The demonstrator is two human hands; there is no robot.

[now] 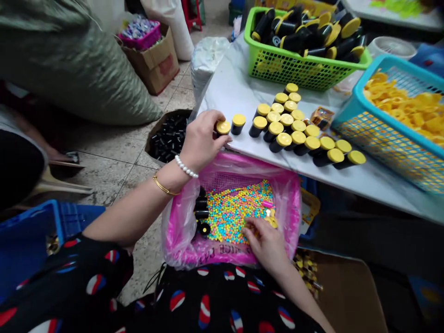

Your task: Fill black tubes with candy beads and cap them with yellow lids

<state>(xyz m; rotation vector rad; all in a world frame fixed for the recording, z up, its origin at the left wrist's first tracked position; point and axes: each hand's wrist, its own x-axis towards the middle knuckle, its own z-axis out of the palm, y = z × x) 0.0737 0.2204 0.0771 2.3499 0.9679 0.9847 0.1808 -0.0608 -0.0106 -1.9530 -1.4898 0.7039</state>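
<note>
My left hand (203, 138), with a white bead bracelet at its wrist, grips a small black tube with a yellow cap (223, 127) at the table's corner. Beside it stands another capped tube (238, 124), upright and apart from my fingers. Down in the pink basket (293, 194), lined with clear plastic, my right hand (266, 243) has its fingers curled over colourful candy-like beads (229, 210); what they hold is hidden. Yellow pieces (273, 222) lie just past its knuckles. Several black tubes (201, 203) rest along the basket's left side.
Rows of yellow-capped tubes (286, 119) stand on the white table (239, 67). Behind them is a green basket (305, 74) of black tubes; a blue basket (388, 134) of yellow caps is at right. A sack of black tubes (169, 138) sits on the floor.
</note>
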